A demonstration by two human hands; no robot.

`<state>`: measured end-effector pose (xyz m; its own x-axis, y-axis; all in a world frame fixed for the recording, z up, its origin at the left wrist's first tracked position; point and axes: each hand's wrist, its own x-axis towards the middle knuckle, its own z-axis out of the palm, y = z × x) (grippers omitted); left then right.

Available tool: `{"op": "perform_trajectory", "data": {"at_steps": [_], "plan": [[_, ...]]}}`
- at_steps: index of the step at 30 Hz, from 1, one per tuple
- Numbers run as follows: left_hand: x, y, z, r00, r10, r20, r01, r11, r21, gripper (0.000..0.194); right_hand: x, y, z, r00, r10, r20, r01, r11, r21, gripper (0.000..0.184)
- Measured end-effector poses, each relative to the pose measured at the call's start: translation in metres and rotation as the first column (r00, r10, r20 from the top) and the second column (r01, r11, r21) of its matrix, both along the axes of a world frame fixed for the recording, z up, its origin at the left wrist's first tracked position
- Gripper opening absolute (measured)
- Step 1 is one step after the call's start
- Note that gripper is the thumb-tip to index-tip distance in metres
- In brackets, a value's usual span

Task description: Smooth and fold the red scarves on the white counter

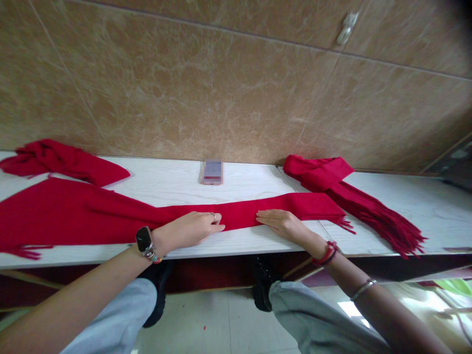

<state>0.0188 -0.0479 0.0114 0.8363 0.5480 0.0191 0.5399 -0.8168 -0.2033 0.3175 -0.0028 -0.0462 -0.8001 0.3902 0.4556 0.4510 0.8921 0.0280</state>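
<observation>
A long red scarf (239, 215) lies lengthwise along the white counter, folded narrow in its middle and right part and spread wider at the left. Fringe shows at both of its ends. My left hand (190, 228) rests on the narrow part with its fingers curled and closed on the cloth; the fingertips are partly hidden. Farther right, my right hand (282, 223) lies flat on the same scarf, fingers stretched out.
Behind on the left lies a crumpled red scarf (62, 160). At the right, a looped red scarf (332, 179) trails its fringe towards the front edge. A phone (212, 173) lies near the tiled wall (184, 88). The white counter (250, 179) runs across the view.
</observation>
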Motion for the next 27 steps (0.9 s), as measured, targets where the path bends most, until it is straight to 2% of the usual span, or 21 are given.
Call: {"op": "perform_trajectory", "data": {"at_steps": [4,8,12,15,19,22,24,27], "plan": [[0.004,0.001,-0.003,0.996,0.025,0.085,-0.021,0.999,-0.042,0.022,-0.003,-0.004,0.002,0.999,-0.036,-0.019,0.035,0.999,-0.042,0.034],[0.016,0.004,-0.016,0.979,0.030,0.202,-0.024,0.999,-0.033,0.027,-0.021,-0.016,0.010,0.997,-0.076,0.019,0.078,0.993,-0.085,0.035],[0.023,0.003,-0.031,0.986,0.118,0.118,-0.098,0.982,-0.163,0.048,-0.041,-0.028,0.016,0.972,-0.135,0.191,0.162,0.977,-0.136,0.047],[0.022,0.002,-0.036,0.983,0.170,0.070,-0.149,0.960,-0.238,0.055,-0.038,-0.030,0.014,0.947,-0.167,0.273,0.212,0.967,-0.142,0.050],[0.021,0.000,-0.034,0.971,0.214,0.109,-0.180,0.950,-0.255,0.051,-0.009,-0.025,0.006,0.912,-0.298,0.281,0.319,0.947,-0.028,0.051],[0.022,-0.001,-0.029,0.958,0.258,0.126,-0.214,0.935,-0.283,0.048,0.004,-0.020,0.006,0.891,-0.364,0.272,0.372,0.928,0.021,0.050],[0.025,-0.002,-0.027,0.934,0.320,0.159,-0.270,0.924,-0.273,0.047,-0.004,-0.017,0.011,0.889,-0.382,0.253,0.393,0.920,0.007,0.050],[0.031,-0.003,-0.028,0.880,0.438,0.187,-0.395,0.891,-0.224,0.047,-0.037,-0.013,0.019,0.893,-0.392,0.222,0.412,0.910,-0.052,0.051]]}}
